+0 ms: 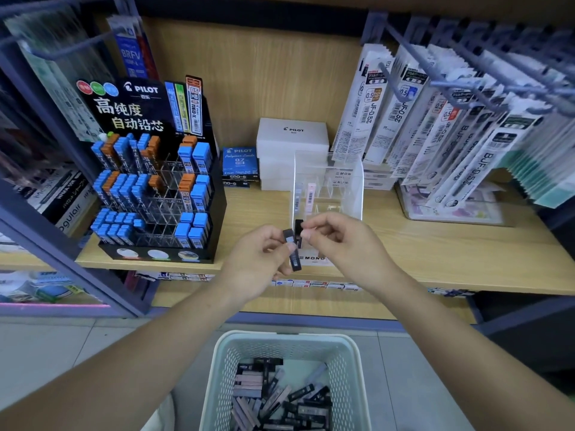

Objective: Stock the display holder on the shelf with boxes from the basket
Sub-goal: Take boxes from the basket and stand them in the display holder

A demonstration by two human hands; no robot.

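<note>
Both your arms stretched forward over the basket (pixel 217 362), hands up at the shelf (pixel 435 244) edge, right before the clear display holder (pixel 329 188). Your left hand (pixel 258 259) gripped a slim dark box (pixel 295 256) upright between curled fingers and thumb. Your right hand (pixel 339 241), fingers curled, pinched the top of a second black box (pixel 298 225) just behind it. More boxes (pixel 280 396) lay heaped in the basket.

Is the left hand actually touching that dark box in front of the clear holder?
Touching. The head view shows the left hand pinching the dark box between thumb and fingers; the right hand pinches a second box.
</note>
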